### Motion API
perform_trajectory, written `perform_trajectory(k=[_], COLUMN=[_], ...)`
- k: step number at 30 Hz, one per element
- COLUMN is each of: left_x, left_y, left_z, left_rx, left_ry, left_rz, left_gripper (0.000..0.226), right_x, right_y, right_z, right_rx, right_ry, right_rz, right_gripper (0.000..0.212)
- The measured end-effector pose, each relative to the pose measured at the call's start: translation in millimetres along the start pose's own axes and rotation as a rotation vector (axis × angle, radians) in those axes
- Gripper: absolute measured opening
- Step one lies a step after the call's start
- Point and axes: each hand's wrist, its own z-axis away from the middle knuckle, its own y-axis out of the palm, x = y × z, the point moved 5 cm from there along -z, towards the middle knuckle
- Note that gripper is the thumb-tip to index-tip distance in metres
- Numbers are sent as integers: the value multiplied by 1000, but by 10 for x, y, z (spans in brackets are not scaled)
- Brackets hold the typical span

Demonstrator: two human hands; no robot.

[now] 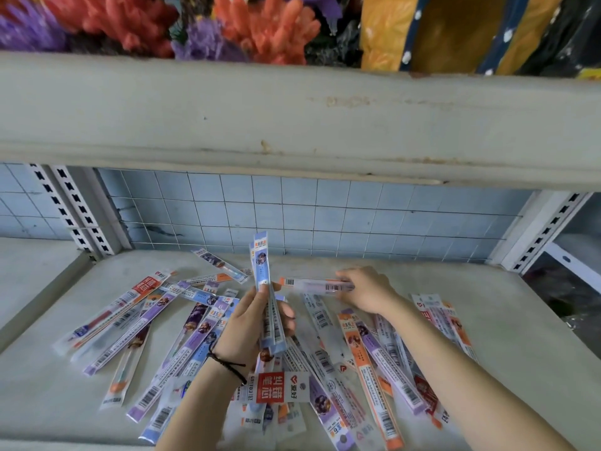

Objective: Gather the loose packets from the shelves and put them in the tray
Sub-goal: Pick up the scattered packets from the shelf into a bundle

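Several long, narrow pen packets in purple, blue and orange lie scattered over the grey shelf board. My left hand holds a small upright bundle of blue packets above the pile. My right hand reaches further back and grips one clear packet with an orange end, lying crosswise just above the board. A packet with a red label sits near my left wrist. No tray is in view.
A thick grey upper shelf edge hangs close overhead, with artificial flowers and yellow bags on it. A wire grid over blue tiles closes the back. Slotted uprights stand at both sides.
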Motion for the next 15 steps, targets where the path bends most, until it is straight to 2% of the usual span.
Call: perform_trajectory(k=[2, 6, 7, 9, 10, 12, 15], left_x=[4, 18, 14, 1, -6, -21, -36], left_y=[-26, -45, -39, -29, -21, -5, -23], left_z=[-14, -43, -52, -74, -87, -113, -150], left_rx=[-16, -17, -12, -19, -29, -59, -145], left_ry=[13, 18, 23, 41, 55, 83, 99], left_rz=[-6, -18, -33, -75, -83, -75, -45], left_gripper=[24, 17, 13, 10, 10, 10, 16], right_x=[-7, -61, -58, -19, 32, 124, 256], right_y=[-6, 22, 0, -91, -159, -263, -261], right_z=[-11, -15, -6, 24, 59, 146, 298], right_rx=[-13, 25, 14, -36, -73, -115, 37], right_ry=[8, 49, 42, 7, -12, -7, -19], right_rz=[-29, -211, -267, -371, -416, -627, -1066], right_gripper=[29, 6, 7, 25, 27, 21, 28])
